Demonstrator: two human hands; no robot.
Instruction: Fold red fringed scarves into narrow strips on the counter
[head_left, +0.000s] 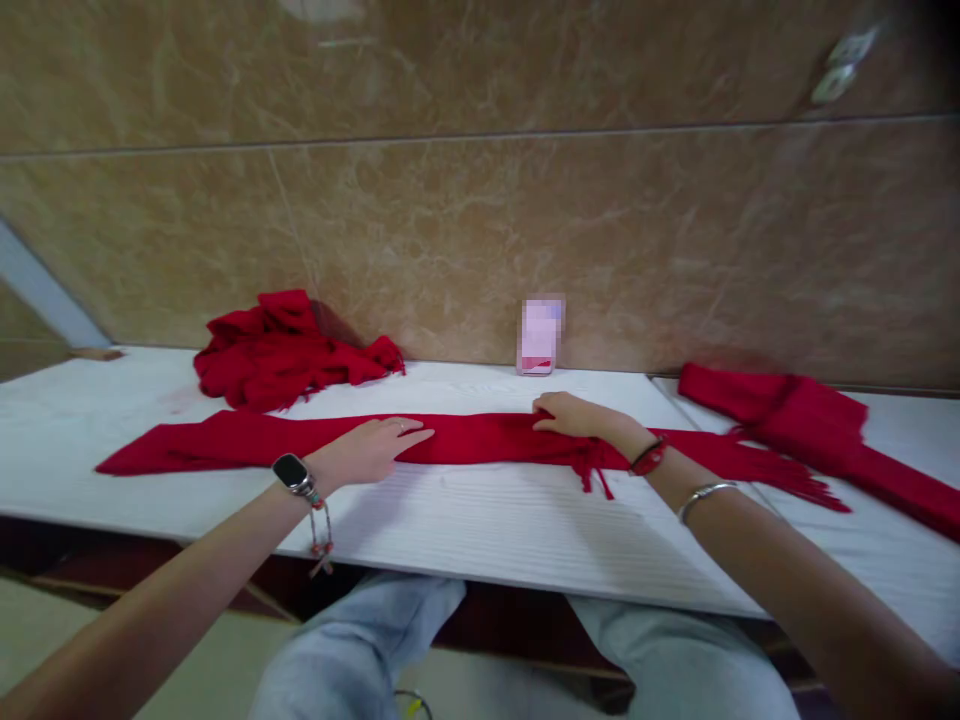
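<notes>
Red scarf lies flat beneath the left grip and right grip.

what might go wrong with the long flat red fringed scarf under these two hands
The fringed right end of the long, flat red fabric scarf lies close to the folded red fabric scarf, so strands might tangle there.
The dangling beaded cord bracelet beside the left hand might snag fabric if that hand sweeps across.
The upright pale pink, phone-like rectangle by the brown marbled wall might tip over if bumped.
</notes>
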